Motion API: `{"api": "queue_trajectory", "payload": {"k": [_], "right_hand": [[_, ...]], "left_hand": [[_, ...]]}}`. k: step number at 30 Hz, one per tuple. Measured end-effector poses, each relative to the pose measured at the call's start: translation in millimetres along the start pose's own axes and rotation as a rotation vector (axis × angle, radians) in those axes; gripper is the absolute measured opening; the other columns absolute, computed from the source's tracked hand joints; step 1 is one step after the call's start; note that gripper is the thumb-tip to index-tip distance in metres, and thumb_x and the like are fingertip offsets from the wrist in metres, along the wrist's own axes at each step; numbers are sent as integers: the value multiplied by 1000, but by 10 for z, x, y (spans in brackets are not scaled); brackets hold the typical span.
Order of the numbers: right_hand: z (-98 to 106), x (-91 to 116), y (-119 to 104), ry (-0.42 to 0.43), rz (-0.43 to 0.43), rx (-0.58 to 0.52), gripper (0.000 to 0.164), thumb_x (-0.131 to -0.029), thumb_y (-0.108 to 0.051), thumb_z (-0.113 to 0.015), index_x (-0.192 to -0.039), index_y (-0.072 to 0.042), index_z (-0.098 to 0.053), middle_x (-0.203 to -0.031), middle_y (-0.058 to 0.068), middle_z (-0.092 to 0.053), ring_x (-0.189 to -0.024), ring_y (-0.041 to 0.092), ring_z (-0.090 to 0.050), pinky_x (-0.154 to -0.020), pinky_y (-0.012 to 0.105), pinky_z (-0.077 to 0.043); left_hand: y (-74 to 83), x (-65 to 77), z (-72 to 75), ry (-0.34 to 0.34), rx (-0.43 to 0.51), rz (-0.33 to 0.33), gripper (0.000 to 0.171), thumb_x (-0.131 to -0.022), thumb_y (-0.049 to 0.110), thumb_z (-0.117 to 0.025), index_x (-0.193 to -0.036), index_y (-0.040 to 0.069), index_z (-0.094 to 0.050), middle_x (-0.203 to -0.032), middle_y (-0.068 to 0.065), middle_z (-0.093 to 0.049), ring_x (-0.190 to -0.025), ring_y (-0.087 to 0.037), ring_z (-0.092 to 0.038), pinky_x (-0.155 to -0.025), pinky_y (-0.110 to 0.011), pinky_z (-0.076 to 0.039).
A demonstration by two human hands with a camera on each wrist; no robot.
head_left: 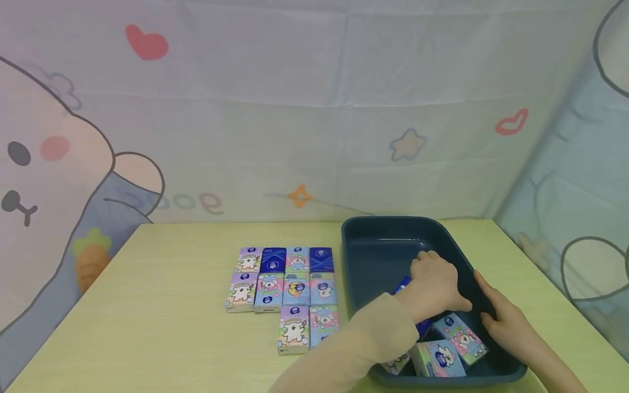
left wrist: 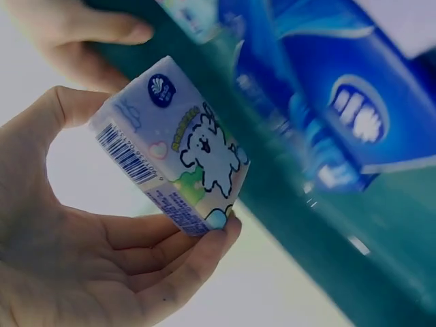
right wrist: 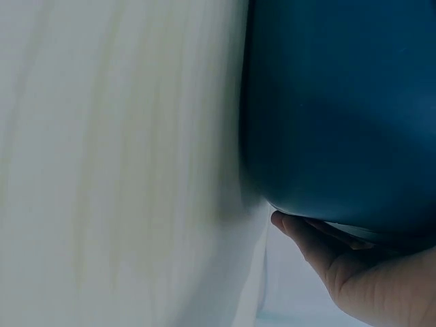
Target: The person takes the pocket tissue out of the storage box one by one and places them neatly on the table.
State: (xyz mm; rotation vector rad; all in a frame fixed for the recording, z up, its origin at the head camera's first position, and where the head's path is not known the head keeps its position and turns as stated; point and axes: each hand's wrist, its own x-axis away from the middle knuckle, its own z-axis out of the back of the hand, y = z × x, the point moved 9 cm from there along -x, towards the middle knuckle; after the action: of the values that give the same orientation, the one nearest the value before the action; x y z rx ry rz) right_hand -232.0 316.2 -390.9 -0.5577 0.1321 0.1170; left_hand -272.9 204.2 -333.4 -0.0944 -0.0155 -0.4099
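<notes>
Work appears part done: at least 10 tissue packs lie in rows on the table; others lie loose in the tray. The left hand, over the tray, pinches 1 dog-print pack; the right hand grips the tray's edge. A barcode shows; badge lettering is illegible.

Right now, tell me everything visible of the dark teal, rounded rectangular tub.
The dark teal tub looks like smooth plastic, with rounded corners, raised walls and a rim. It sits open side up on the pale yellow wood-look table. Small printed block-shaped packs lie inside, mostly toward its near end. The right hand grips its right side; the left hand is over its interior.
</notes>
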Motion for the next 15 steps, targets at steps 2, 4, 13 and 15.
{"api": "queue_trajectory", "payload": {"k": [2,4,13,15], "right_hand": [[-7,2,11,-2,0,2,85,-83,10,-51,-154,-5,-7,-145,40,-27,-127,61,-30,-96,72,-32],[-15,5,23,-7,-2,0,85,-84,10,-51,-154,-5,-6,-146,40,-26,-128,61,-29,-96,72,-31],[6,5,15,32,25,4,85,-83,11,-51,-154,-5,-8,-144,41,-30,-125,62,-33,-94,71,-34],[4,0,10,37,29,7,85,-83,12,-51,-154,-5,-8,-143,41,-30,-125,62,-33,-94,71,-34]], "left_hand": [[-32,74,85,22,8,-26,61,-69,79,-61,-111,35,-66,-119,8,-54,-101,-9,-48,-85,-22,-47],[-65,159,181,59,14,-64,61,-70,79,-60,-109,32,-67,-120,7,-54,-102,-10,-49,-83,-21,-48],[-349,542,469,149,42,-145,80,-68,78,-63,-122,19,-61,-129,5,-53,-108,-9,-50,-81,-17,-50],[-437,607,491,162,59,-155,81,-69,76,-64,-124,16,-59,-128,4,-54,-107,-9,-50,-80,-17,-50]]}}
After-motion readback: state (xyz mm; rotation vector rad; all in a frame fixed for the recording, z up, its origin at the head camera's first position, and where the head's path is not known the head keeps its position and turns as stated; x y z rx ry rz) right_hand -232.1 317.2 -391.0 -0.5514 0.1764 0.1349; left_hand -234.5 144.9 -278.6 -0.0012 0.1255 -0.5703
